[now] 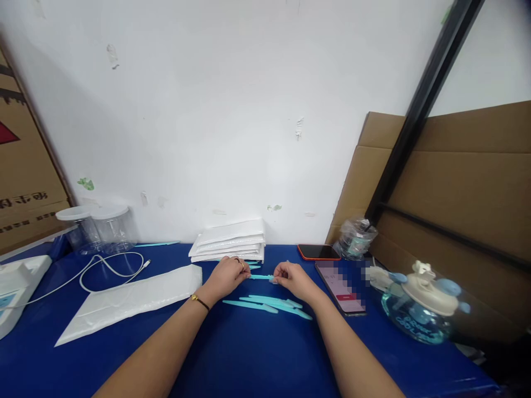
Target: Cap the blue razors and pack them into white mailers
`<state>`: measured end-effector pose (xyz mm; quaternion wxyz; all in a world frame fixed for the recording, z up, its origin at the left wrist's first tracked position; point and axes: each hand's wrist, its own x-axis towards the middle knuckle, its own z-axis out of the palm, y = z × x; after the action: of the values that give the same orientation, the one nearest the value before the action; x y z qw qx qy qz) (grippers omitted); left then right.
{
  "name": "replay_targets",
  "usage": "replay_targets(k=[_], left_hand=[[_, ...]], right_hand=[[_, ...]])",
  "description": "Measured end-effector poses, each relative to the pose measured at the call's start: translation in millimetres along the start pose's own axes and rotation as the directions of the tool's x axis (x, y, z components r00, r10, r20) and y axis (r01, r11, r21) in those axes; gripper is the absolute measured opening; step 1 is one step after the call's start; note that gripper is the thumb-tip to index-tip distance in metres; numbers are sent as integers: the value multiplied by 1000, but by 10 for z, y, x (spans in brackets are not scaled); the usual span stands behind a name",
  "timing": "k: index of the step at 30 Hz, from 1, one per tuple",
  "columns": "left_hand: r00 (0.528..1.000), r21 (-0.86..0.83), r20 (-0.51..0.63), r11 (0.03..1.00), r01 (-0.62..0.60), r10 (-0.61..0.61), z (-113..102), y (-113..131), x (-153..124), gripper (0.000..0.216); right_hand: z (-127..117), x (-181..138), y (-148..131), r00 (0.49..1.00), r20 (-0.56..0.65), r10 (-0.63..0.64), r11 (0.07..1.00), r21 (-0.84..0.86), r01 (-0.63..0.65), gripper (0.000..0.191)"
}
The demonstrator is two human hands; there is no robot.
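My left hand (228, 275) and my right hand (290, 276) hold the two ends of a thin light-blue plastic stick (261, 277) just above the blue table (232, 354). Both hands are closed in a pinch on it. Several more light-blue sticks (269, 303) lie on the table just in front of my hands. A stack of white padded envelopes (230, 241) sits right behind my left hand, against the wall.
A long white padded bag (133, 301) lies at the left, beside a white cable (103, 271) and clear jars (99, 228). Two phones (319, 252) (340, 284), a crumpled plastic bottle (355, 237) and a blue water jug (423, 309) stand at the right. Cardboard (456, 188) leans behind.
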<state>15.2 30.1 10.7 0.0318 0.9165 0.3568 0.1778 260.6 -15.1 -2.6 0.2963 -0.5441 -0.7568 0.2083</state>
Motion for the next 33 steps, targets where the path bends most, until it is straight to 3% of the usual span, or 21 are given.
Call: replay_targets(k=[7,10,12,14,17,21,29,31,33], left_hand=[[984,83,-48,981,173,-169,-15,-285,-78,16],[986,49,-73,987,153,-149,-11,-216,-77,14],[995,-5,-32,996,90,-90,2,-104,-69,18],[999,-79,32,997,14,-12,26,18,-67,23],[991,-162,111,985,-58,76,77,153,-70,22],[986,-134,153,990,-52,72,98,167,-57,17],[984,96,-62,980,173,-167,-67,-152,-69,14],[979,57,-83,980,192,-187,-69,-147,-73,15],[988,-13,-44,989,151,-151,-60,-74,-73,16]], right_hand=[[-189,-56,225,991,-63,115,993,31,-113,12],[-321,-164,187,986,107,128,992,-2,-128,15],[-372,-227,153,950,271,155,988,-55,-145,19],[-365,-257,124,928,341,152,987,-105,-123,20],[-255,-239,81,951,299,75,995,-90,-50,10],[-118,-175,30,969,246,35,999,28,-43,5],[-243,-109,132,990,-85,109,989,-87,-116,8],[-253,-123,121,995,-69,76,992,-97,-83,12],[-235,-151,87,997,57,42,997,-65,-39,15]])
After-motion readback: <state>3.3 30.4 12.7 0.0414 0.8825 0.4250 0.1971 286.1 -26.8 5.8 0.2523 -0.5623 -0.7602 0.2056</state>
